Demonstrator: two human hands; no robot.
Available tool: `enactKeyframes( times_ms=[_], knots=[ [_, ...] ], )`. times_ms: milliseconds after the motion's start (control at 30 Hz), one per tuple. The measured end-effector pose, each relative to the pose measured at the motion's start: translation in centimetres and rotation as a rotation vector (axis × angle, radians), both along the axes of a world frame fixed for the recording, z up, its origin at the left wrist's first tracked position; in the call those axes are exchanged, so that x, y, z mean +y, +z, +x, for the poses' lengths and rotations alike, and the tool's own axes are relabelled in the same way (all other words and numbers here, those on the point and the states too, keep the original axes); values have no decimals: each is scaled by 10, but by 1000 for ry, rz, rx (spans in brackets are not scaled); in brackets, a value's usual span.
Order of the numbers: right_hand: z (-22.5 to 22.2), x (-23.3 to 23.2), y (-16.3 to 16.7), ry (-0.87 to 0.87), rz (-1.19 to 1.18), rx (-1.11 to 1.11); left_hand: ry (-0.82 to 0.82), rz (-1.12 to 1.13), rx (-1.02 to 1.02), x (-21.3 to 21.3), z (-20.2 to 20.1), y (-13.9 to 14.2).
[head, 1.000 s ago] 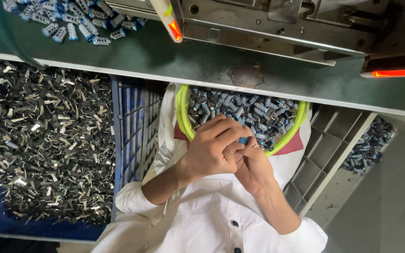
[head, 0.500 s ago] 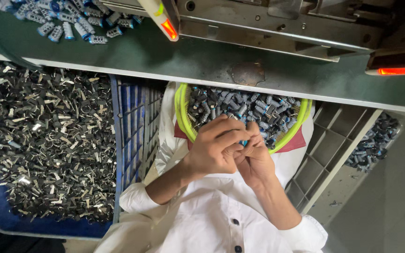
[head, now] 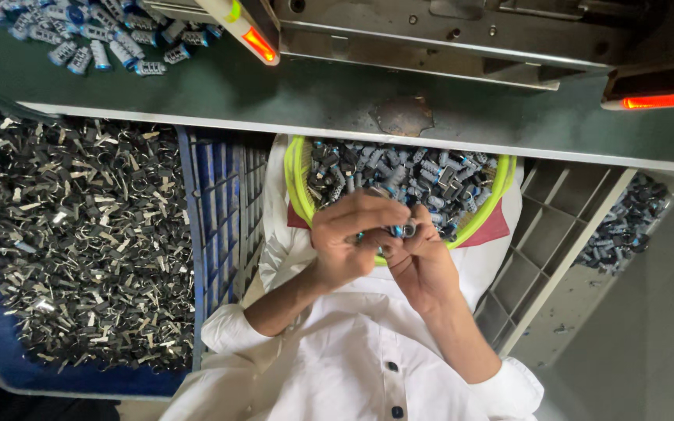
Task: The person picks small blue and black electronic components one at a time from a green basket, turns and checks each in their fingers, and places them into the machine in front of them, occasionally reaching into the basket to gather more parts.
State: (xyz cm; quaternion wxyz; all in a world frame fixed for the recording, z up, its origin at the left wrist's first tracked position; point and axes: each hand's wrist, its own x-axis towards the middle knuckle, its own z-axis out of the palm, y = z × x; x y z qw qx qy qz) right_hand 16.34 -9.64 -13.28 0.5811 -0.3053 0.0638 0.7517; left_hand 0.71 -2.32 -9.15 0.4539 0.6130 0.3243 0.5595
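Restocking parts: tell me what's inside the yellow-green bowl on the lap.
The yellow-green bowl holds a heap of small blue-and-grey cylindrical parts. Its near edge and bottom are hidden by the left hand, the right hand and the heap.

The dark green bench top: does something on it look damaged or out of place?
Yes. The dark green bench top has a worn brownish patch near its front edge, above the yellow-green rimmed bowl. Small blue-grey cylindrical parts lie loose at its far left, outside any container.

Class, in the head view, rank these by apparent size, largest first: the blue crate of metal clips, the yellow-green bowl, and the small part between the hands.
1. Blue crate
2. Yellow-green bowl
3. Small part, held by both hands
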Motion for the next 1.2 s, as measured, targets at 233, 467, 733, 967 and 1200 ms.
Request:
enactKeyframes(
  times_ms=[233, 467, 733, 967, 1200],
  knots=[
    [20, 10, -7, -157, 163, -1067, 15, 40, 377, 15, -22, -1],
    [66, 24, -9, -226, 56, -672, 22, -7, 339, 13, -19, -4],
    [70, 25, 11, -250, 105, -211, -85, -27, 253, 6, 0, -6],
    [163, 45, 58, -535, 194, -1046, -82, -127, 244, 5, 4, 4],
    [302, 102, 143, -894, 309, -1661, -107, -141, 277, 3, -1, 5]
  ],
)
